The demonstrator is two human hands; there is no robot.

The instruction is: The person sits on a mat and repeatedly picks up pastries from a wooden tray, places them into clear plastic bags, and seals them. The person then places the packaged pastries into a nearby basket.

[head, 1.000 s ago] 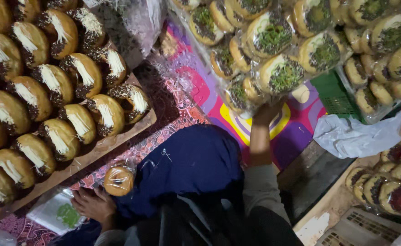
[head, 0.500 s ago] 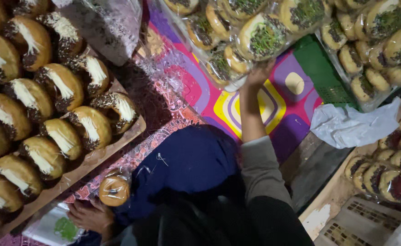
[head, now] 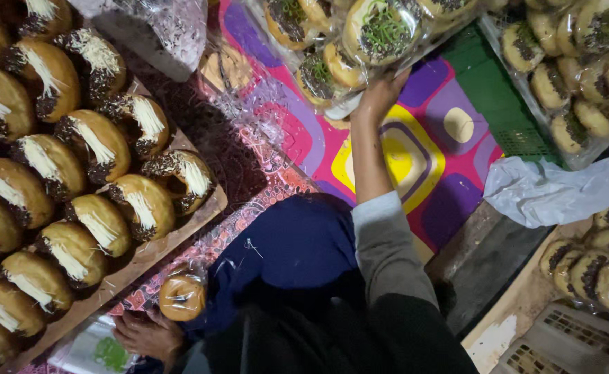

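The right hand [head: 380, 93] is stretched out ahead, its grip closed on the near edge of a clear bag of buns [head: 349, 48] topped with green and dark sprinkles; the fingers curl under the plastic, and the bag looks lifted rather than resting. The left hand [head: 148, 336] lies low by the lap, fingers resting against a single wrapped bun [head: 182, 296] just above it; whether that grip is clamped on the wrapper or only touching it cannot be told.

The step in hand looks like bagging and stacking: one filled bag is being placed or shifted at the far pile. The next move seems to call for a steady set-down, since the thin plastic sags and the buns inside can slide.

The wrapped bun is round, golden-brown and glossy under its film. Left of the left grip, a tray [head: 173, 239] carries rows of buns split and filled with white shreds and dark sprinkles. Below the right grip lies a bright patterned mat [head: 415, 156].
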